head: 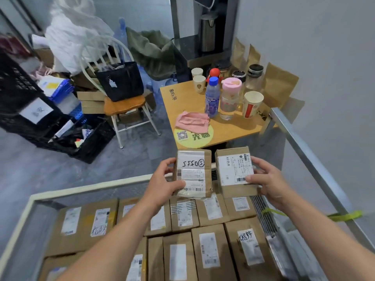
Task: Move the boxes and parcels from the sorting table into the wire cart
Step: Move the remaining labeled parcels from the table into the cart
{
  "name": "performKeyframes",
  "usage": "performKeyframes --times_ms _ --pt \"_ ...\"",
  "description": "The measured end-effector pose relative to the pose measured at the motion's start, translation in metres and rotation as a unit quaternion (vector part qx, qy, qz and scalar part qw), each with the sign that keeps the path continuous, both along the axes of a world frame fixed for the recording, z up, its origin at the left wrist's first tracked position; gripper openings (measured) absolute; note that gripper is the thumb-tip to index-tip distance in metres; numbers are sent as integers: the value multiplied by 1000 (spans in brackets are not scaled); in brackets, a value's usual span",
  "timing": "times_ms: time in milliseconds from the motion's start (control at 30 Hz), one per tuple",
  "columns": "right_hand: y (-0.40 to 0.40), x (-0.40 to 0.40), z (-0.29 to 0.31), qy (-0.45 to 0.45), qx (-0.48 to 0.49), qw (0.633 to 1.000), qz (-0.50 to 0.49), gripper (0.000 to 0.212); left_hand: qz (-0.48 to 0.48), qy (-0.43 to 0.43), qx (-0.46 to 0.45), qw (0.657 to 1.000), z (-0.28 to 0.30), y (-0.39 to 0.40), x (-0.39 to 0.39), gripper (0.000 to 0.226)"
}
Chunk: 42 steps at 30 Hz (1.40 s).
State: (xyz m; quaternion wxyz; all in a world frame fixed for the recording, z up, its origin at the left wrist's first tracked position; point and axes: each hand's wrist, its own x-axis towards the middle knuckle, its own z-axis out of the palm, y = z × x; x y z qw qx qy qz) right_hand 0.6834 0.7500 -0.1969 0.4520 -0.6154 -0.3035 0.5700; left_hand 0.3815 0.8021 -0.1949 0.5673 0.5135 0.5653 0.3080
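My left hand [164, 181] grips a small brown cardboard box [193, 173] with a white label and black handwritten digits. My right hand [267, 179] grips a second small brown box [233, 171] with a white shipping label. Both boxes are held side by side, a narrow gap between them, above the far right part of the wire cart [85, 192]. Inside the cart lie several labelled cardboard boxes [211, 252] packed in rows below my forearms.
A wooden side table [182, 98] beyond the cart carries bottles, paper cups and a pink cloth [192, 121]. A white chair [125, 106] with a black bag stands left of it, black crates [26, 102] further left. A grey wall runs along the right.
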Motion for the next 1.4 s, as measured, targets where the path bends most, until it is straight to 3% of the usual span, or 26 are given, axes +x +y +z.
performKeyframes --times_ms 333,833,1100,1400 --pt "10 -1 -121 -10 -102 993 -59 52 25 -15 -98 995 -113 4 21 62" --pt "33 28 -301 -49 -212 967 -130 53 24 32 -217 975 -288 31 80 51" --pt "82 56 -346 -94 -196 967 -132 42 33 28 -222 974 -346 63 115 52" --pt "87 55 -374 -235 -211 939 -139 50 7 137 -178 975 -365 64 147 43"
